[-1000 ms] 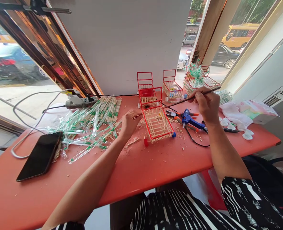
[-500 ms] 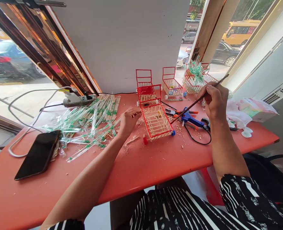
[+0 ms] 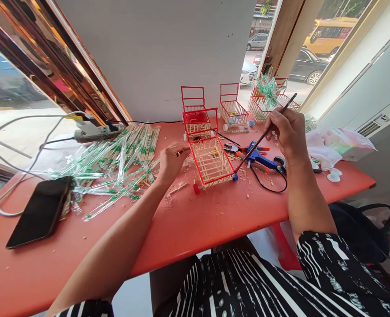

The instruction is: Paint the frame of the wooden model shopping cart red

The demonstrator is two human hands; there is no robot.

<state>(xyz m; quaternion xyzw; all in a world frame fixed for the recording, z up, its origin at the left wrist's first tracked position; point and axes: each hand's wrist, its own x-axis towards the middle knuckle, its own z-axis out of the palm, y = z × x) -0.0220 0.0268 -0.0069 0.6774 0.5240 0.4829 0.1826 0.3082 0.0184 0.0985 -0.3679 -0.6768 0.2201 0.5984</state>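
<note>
A miniature shopping cart point(image 3: 211, 163) of pale sticks, with red-painted rim and handle, stands on the table, a red wheel and a blue wheel at its near end. At its left rim, my left hand point(image 3: 172, 164) is closed, thumb and fingers pinching the cart's side. My right hand point(image 3: 289, 132) grips a thin dark paintbrush point(image 3: 259, 140) like a pen. The brush slants down to the left, its tip at the cart's near right corner by the blue wheel. Directly behind, a second cart point(image 3: 192, 97) bears a red dish point(image 3: 195, 118).
Further carts point(image 3: 231, 110) stand at the back by the window, one with crumpled green-and-clear wrappers point(image 3: 267, 92). Wrapped chopsticks point(image 3: 142, 143) and a power strip point(image 3: 97, 133) lie left, near a phone point(image 3: 39, 211). A blue glue gun point(image 3: 263, 159) and pliers point(image 3: 233, 149) lie right.
The whole view has shifted slightly. The paintbrush stands a little steeper, its tip still at the cart's near right corner. My left hand stays at the cart's left side.
</note>
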